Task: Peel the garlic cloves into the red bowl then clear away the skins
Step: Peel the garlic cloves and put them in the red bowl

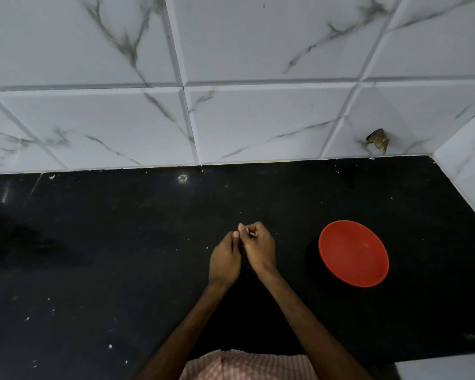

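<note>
My two hands meet above the middle of the black counter (121, 242). My left hand (225, 259) and my right hand (258, 249) have their fingers curled together around a small garlic clove (249, 232), of which only a pale sliver shows between the fingertips. The red bowl (353, 252) stands on the counter to the right of my hands and looks empty.
A white marble-patterned tiled wall (231, 78) rises behind the counter and turns a corner at the right. A chipped hole (379, 139) marks the wall low at the right. Small white skin flecks (110, 346) lie scattered over the counter.
</note>
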A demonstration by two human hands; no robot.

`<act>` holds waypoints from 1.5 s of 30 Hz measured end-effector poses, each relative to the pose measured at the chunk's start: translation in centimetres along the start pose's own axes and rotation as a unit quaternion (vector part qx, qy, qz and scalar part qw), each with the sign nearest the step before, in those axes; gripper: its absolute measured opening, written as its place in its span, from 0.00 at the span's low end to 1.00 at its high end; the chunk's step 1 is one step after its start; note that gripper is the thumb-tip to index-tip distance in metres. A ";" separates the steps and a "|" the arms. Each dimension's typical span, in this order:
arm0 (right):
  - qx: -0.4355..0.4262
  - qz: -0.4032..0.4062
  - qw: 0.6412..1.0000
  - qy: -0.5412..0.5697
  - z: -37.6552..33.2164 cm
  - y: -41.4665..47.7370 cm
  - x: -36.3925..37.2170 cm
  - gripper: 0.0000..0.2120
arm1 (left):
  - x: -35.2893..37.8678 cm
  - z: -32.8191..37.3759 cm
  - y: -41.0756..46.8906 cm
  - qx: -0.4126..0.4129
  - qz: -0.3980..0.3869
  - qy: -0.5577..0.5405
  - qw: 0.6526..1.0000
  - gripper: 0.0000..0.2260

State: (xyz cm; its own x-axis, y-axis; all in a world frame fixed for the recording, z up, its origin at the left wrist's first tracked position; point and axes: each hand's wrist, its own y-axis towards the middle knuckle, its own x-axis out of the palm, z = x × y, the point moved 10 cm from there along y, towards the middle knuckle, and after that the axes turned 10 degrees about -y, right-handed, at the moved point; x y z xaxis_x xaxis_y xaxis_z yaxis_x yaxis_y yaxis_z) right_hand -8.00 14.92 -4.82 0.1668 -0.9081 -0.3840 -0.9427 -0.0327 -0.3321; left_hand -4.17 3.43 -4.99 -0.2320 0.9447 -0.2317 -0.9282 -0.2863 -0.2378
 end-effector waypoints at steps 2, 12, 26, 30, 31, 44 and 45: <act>-0.008 -0.005 1.000 0.011 -0.2 -0.1 0.1 0.10 | 0.3 0.5 0.1 0.003 -0.029 0.032 0.999 0.13; -0.066 0.001 0.997 -0.039 -1.4 -0.1 0.7 0.09 | -0.1 0.6 -0.1 0.042 -0.020 -0.114 0.992 0.07; -0.002 -0.018 0.998 0.058 1.1 0.7 1.0 0.16 | 1.8 -1.8 -0.4 -0.125 -0.038 -0.256 0.958 0.16; -0.049 -0.018 0.999 -0.003 0.0 0.4 0.9 0.11 | 1.9 -2.0 -0.6 -0.115 -0.034 -0.240 0.963 0.16; -0.049 -0.013 0.999 -0.002 0.0 0.4 0.8 0.11 | 1.8 -1.8 -0.5 -0.104 -0.038 -0.231 0.967 0.15; -0.052 -0.008 0.999 0.004 0.1 0.3 0.2 0.11 | 0.4 0.5 0.4 0.014 -0.019 -0.205 0.978 0.16; -0.053 -0.006 0.998 0.017 0.1 0.4 0.0 0.12 | 0.6 0.9 0.4 0.023 -0.029 -0.208 0.977 0.16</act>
State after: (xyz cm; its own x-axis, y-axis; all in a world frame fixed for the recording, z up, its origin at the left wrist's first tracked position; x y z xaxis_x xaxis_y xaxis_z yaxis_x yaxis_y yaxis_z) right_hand -8.40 14.98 -5.01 0.1698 -0.9210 -0.3506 -0.9663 -0.0858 -0.2426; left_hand -4.92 4.02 -4.34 -0.2674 0.9454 0.1863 -0.9532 -0.2312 -0.1946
